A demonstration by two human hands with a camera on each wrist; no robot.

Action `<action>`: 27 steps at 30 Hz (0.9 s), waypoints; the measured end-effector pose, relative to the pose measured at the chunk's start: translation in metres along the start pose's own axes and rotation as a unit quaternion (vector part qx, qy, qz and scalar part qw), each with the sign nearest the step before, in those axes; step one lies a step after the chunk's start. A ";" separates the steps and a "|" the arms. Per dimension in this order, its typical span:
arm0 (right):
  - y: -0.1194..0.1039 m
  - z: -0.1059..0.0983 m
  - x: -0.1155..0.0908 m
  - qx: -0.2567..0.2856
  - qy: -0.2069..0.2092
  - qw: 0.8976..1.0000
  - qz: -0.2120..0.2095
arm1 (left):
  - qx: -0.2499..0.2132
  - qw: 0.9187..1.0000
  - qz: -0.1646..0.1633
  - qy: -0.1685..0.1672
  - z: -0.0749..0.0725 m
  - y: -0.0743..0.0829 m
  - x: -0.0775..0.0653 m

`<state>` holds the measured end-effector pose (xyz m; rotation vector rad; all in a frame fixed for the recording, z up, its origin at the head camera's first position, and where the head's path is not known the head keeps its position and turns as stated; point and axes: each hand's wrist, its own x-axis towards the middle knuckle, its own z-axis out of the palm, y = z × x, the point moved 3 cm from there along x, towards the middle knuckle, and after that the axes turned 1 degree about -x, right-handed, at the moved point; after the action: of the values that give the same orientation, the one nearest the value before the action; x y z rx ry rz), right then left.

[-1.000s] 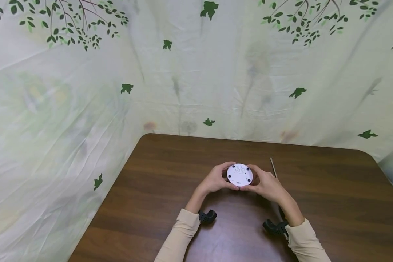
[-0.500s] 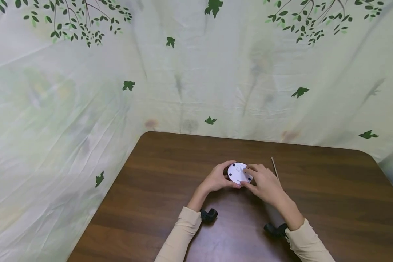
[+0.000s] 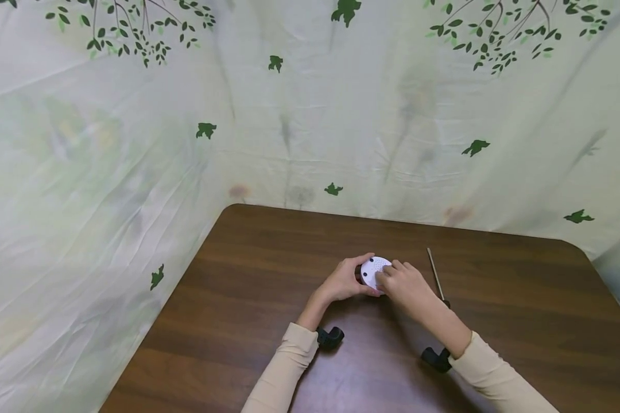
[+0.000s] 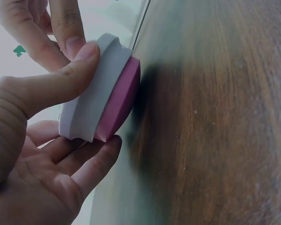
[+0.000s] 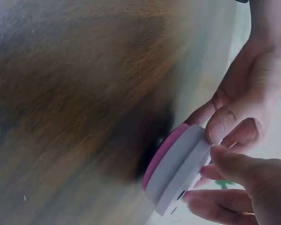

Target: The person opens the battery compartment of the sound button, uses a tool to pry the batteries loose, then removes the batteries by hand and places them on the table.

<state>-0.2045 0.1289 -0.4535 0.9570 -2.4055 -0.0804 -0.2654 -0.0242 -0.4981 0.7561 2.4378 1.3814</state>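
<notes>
My left hand [image 3: 343, 282] grips a round white device [image 3: 370, 272] by its rim, thumb and fingers on opposite edges. Small holes and black round feet or plugs mark its upturned face. In the left wrist view the device [image 4: 100, 89] shows a grey-white band and a pink faceted side towards the table. My right hand [image 3: 407, 291] is at the right part of the face, its fingers bent and covering it. In the right wrist view its thumb [image 5: 229, 161] touches the rim beside the left thumb, and a fingertip lies near a black spot. I cannot tell whether it pinches anything.
A screwdriver [image 3: 436, 275] with a long metal shaft lies right of the hands, its dark handle partly behind the right forearm. The brown wooden table [image 3: 268, 258] reaches back to a leaf-printed cloth backdrop [image 3: 310, 132]. Black camera mounts [image 3: 330, 339] hang at both wrists.
The right hand has moved from gripping the device's right rim to over its face, with its fingers bending. The left hand keeps its grip. More of the screwdriver shows.
</notes>
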 end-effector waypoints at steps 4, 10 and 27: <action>-0.003 0.001 0.001 -0.029 0.001 0.999 -0.023 | 0.011 1.000 0.004 -0.014 0.000 0.000 -0.001; -0.009 0.001 0.002 -0.033 -0.040 0.999 -0.016 | 0.004 1.000 0.002 -0.016 -0.001 0.000 -0.001; -0.029 0.005 -0.009 -0.105 -0.039 0.994 0.004 | 0.067 0.998 0.007 0.017 0.000 0.007 0.002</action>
<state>-0.1834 0.1124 -0.4689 0.8600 -2.4146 -0.3666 -0.2644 -0.0201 -0.4922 0.7884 2.5775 1.2549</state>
